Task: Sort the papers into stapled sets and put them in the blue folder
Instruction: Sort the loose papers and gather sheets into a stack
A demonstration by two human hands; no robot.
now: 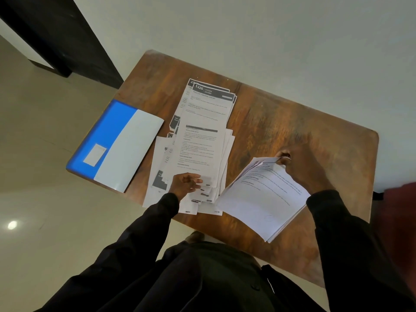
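A loose spread of printed papers (202,131) lies in the middle of the wooden table (281,127), sheets overlapping and fanned toward me. My left hand (186,182) pinches the near edge of the top sheets of that spread. My right hand (299,167) grips the far corner of a separate sheaf of papers (263,197), which is tilted over the table's near right part. The blue folder (112,143) lies shut at the table's left edge, with a white label on its cover. No stapler is in view.
The table stands against a pale wall. A dark piece of furniture (56,37) is at the upper left on a shiny tiled floor. A reddish blurred object (398,210) shows at the right edge. My dark clothing fills the bottom.
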